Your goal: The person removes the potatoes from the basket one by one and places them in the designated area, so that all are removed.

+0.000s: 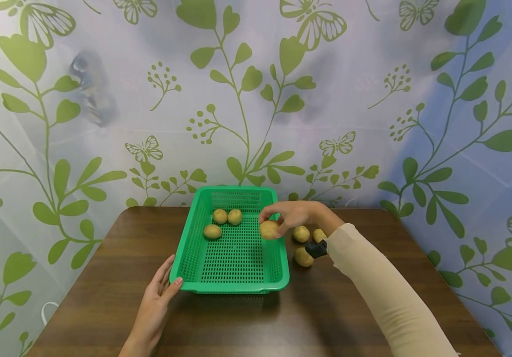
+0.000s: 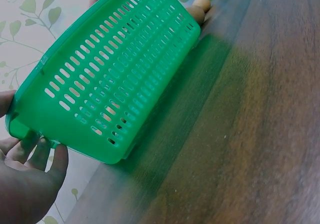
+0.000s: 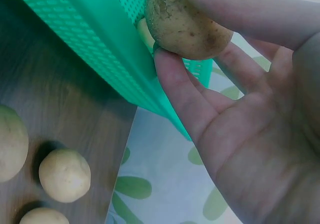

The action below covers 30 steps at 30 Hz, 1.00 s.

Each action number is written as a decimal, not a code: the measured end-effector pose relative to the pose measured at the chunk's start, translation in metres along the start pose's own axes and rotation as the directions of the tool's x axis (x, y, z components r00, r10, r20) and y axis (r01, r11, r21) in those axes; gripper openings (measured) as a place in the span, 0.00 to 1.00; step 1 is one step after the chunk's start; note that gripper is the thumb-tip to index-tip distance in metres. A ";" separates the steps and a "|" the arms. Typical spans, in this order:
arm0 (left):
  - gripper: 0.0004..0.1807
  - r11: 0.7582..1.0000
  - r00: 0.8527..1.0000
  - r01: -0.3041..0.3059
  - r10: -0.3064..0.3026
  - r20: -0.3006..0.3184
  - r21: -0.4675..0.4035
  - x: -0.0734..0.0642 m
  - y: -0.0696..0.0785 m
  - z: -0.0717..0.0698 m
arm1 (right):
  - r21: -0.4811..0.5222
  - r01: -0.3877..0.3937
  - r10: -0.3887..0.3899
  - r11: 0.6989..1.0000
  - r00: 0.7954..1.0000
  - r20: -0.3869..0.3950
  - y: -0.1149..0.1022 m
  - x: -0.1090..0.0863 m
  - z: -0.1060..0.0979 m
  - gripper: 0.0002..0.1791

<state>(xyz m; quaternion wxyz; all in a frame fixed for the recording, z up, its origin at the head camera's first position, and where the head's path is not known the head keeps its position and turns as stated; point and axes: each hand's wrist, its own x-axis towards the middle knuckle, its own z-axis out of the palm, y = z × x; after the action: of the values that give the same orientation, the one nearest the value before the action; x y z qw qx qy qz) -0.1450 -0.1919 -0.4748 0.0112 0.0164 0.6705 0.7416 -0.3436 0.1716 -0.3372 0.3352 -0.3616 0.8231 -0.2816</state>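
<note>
Right fingers pinch a potato over the basket.
Apparently loading; lowering seems next; left hand grips basket's near-left corner.

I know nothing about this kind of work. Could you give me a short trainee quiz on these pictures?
1. Multiple choice: what does the right hand hold in its fingers: a) a knife, b) a potato, or c) a cup?
2. True or false: the left hand holds the green basket by a corner.
3. Count: how many potatoes can be seen lying inside the basket, leaving out the held one?

Key: 1. b; 2. true; 3. three.
</note>
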 end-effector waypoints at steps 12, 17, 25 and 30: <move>0.38 1.000 1.000 -0.001 0.001 -0.005 0.019 -0.002 0.001 -0.003 | 0.036 -0.033 0.033 0.999 0.999 -0.020 0.007 -0.018 -0.001 0.25; 0.38 1.000 1.000 -0.008 0.008 -0.002 0.014 -0.002 0.001 -0.004 | 0.045 -0.035 0.036 0.998 0.999 -0.020 0.013 -0.025 -0.002 0.24; 0.38 1.000 1.000 0.006 -0.006 -0.009 0.025 -0.001 0.001 -0.002 | 0.057 -0.082 0.085 0.995 0.995 -0.056 0.028 -0.044 0.000 0.25; 0.38 1.000 1.000 0.003 -0.003 -0.003 0.020 -0.001 0.002 0.002 | 0.037 -0.055 0.057 0.998 0.996 -0.070 0.042 -0.054 0.005 0.25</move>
<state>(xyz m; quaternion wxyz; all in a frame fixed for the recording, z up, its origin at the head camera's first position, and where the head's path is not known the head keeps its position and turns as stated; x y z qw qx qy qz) -0.1439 -0.1906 -0.4728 0.0110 0.0146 0.6780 0.7348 -0.3290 0.2377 -0.3510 0.3199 -0.3224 0.8393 -0.2989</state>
